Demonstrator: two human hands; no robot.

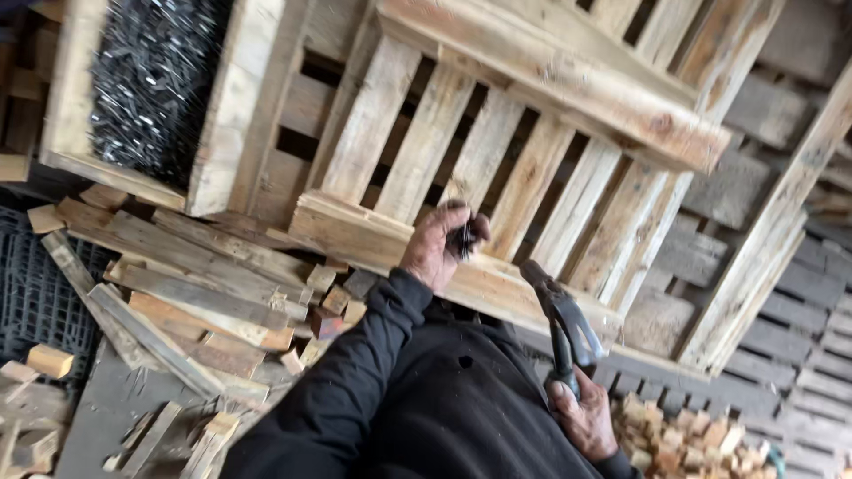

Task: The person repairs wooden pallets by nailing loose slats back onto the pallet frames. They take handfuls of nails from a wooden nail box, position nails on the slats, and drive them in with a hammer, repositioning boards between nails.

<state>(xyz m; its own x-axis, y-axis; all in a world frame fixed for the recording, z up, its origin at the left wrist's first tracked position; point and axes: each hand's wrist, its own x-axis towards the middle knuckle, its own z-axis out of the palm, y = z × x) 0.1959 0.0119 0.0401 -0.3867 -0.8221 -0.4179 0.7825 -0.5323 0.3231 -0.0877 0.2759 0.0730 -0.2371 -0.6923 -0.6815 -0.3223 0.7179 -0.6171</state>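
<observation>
Hammer (568,324) dark, claw-headed, gripped in right hand (586,417); nails (463,238) in left hand (437,248).

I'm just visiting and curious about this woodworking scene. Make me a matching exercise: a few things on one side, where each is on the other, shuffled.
Things:
1. hammer
2. small dark nails
3. heap of dark nails
4. loose wood offcuts

Places:
A. in the wooden box at upper left
B. gripped in the right hand
C. piled at the lower right
D. pinched in the left hand, above the pallet

Pairs: 1-B, 2-D, 3-A, 4-C
</observation>
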